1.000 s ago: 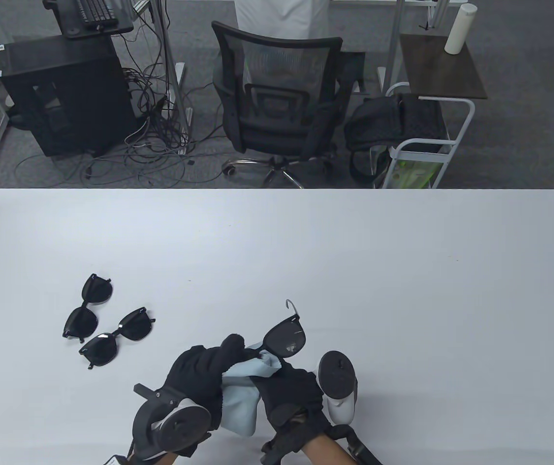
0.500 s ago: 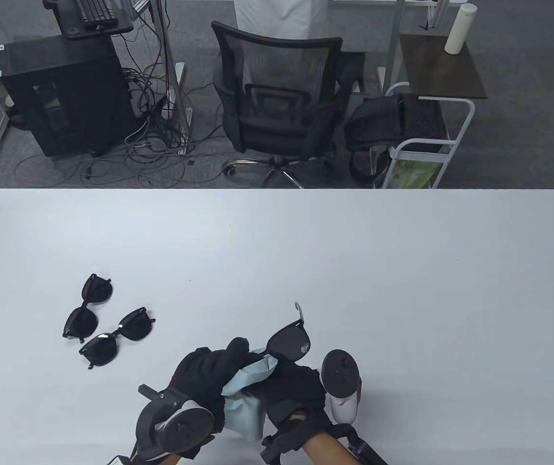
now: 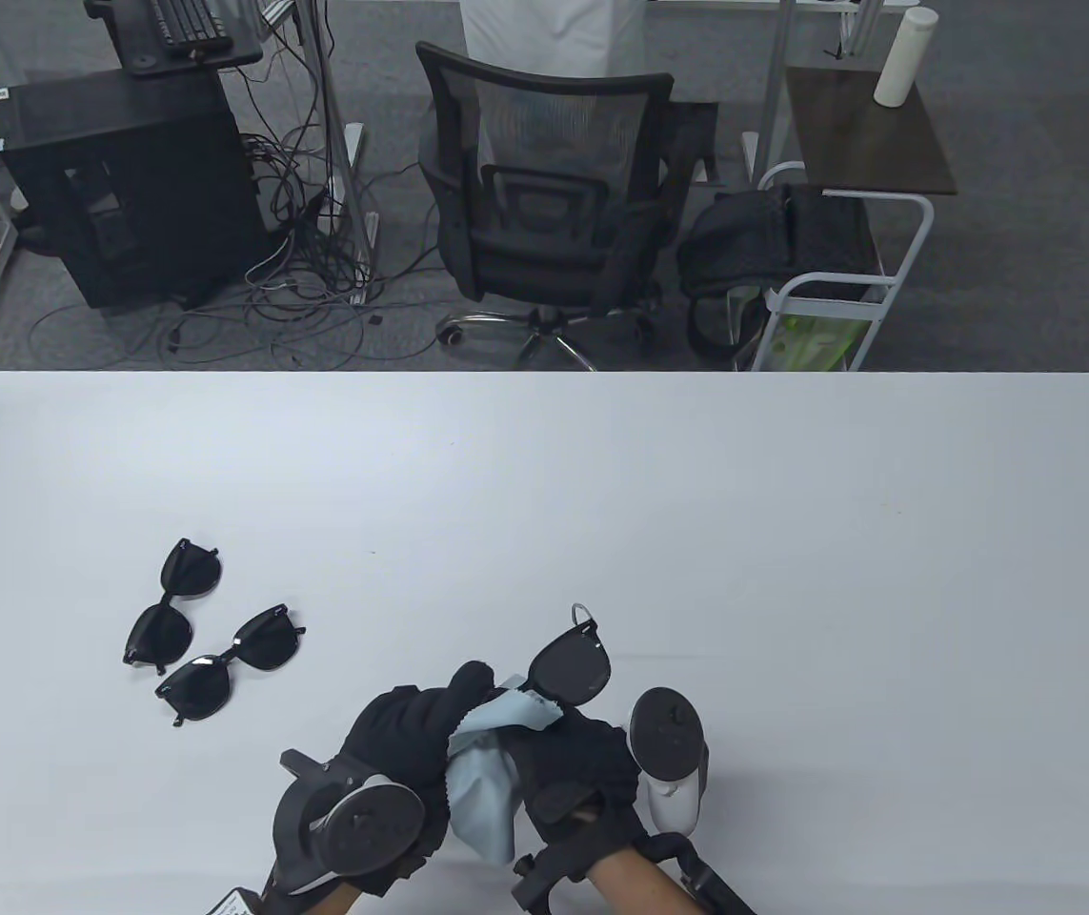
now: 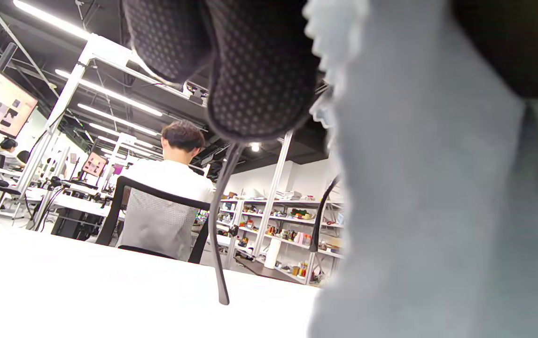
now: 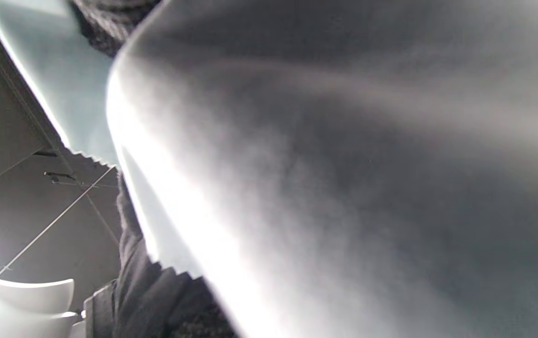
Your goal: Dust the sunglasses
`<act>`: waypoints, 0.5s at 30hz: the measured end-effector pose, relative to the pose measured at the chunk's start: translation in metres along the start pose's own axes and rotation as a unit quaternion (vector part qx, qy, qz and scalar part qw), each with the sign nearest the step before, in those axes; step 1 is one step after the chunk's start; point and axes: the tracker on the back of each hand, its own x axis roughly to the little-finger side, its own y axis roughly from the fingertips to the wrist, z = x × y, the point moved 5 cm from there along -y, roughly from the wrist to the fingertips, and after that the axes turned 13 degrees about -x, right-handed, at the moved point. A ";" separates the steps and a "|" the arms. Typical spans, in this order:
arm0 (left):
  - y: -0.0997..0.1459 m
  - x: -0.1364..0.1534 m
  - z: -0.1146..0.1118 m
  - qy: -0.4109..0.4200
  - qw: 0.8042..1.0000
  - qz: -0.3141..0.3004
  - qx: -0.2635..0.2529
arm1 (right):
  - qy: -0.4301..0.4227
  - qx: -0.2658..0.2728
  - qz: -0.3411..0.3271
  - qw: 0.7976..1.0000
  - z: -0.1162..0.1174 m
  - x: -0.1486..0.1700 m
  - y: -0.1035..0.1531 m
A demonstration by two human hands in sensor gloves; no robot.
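I hold a pair of black sunglasses [image 3: 571, 667] above the table's near edge, one dark lens showing. My right hand [image 3: 558, 739] grips them from below. My left hand [image 3: 468, 691] pinches a light blue cloth [image 3: 485, 782] over the other lens, which is hidden. In the left wrist view my gloved fingers [image 4: 259, 70] sit above a hanging temple arm [image 4: 219, 244], with the cloth [image 4: 438, 211] at the right. The right wrist view is a close blur with the cloth's zigzag edge [image 5: 57, 80].
Two more black sunglasses [image 3: 172, 602] [image 3: 231, 662] lie folded on the white table [image 3: 696, 496] to the left of my hands. An office chair [image 3: 544, 200] and a cart [image 3: 830, 286] stand beyond the far edge.
The held sunglasses shifted slightly right, then tilted back toward me. My left thumb and the cloth moved a little right along the frame. The two pairs on the table have not moved.
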 end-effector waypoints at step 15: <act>-0.001 -0.002 0.003 0.009 1.000 -0.016 0.005 | 0.014 -0.009 -0.002 1.000 -0.001 -0.005 -0.002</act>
